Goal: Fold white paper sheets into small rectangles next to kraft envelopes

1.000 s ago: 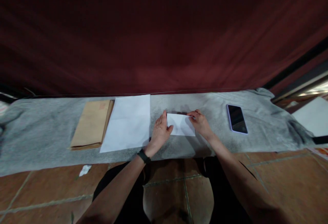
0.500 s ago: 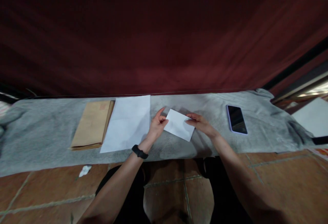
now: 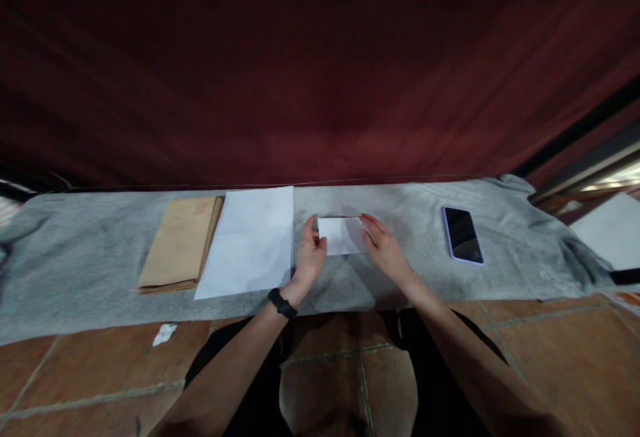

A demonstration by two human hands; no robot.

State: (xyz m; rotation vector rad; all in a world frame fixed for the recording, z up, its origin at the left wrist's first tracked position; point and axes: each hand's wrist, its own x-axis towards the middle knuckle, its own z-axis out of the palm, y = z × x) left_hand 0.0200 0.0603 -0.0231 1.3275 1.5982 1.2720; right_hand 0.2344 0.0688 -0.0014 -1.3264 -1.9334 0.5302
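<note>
A small folded white paper [image 3: 342, 236] is held between both hands over the grey cloth, its long edges running left to right. My left hand [image 3: 311, 250] pinches its left end between thumb and fingers; a black band is on that wrist. At the right end, my right hand [image 3: 384, 247] grips the paper, thumb in front and fingers at the top corner. Large white sheets [image 3: 250, 240] lie flat to the left of my left hand. Beyond them is a stack of brown envelopes [image 3: 177, 242].
A phone with a purple edge [image 3: 463, 234] lies on the grey cloth [image 3: 520, 244] at the right. A dark red curtain [image 3: 320, 90] hangs behind. On the tiled floor is a white scrap [image 3: 165, 334]. A white panel [image 3: 613, 230] stands at far right.
The small paper has turned from a slant to nearly level and shows less height. My left hand has shifted slightly right, and my right hand's fingers have moved to the paper's upper right corner.
</note>
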